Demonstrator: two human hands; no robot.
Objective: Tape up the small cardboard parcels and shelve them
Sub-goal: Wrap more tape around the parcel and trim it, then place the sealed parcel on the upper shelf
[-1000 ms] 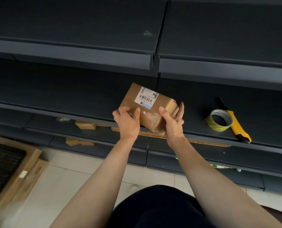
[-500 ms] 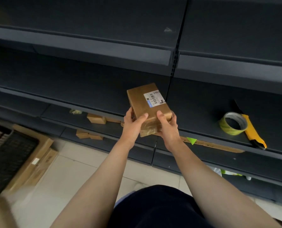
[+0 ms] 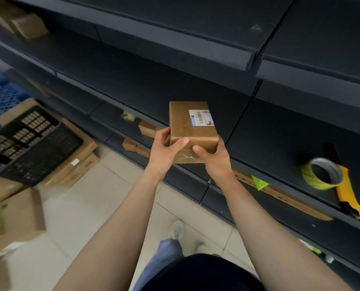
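We hold one small cardboard parcel [image 3: 190, 127] in two hands, in the air in front of the dark shelving, with its long axis pointing away from us. The left hand [image 3: 164, 151] grips the near left corner, with the thumb laid across the near top edge and the fingers curled round the side. The right hand [image 3: 213, 158] grips the near right corner, with the thumb on the near end face and the fingers wrapped round the right side. The parcel carries one white label [image 3: 201, 118] on its top face, toward the far right. To the right, on the shelf [image 3: 279, 131], we count one tape roll [image 3: 321, 174] and one yellow utility knife [image 3: 349, 196] just beside it, apparently touching. One green tag [image 3: 258, 182] sits at that shelf's front edge. At the upper left we count two brown boxes [image 3: 26, 24] on a higher shelf, both blurred. On the floor at left, one black tray [image 3: 28, 143] lies on flattened cartons [image 3: 78, 164].
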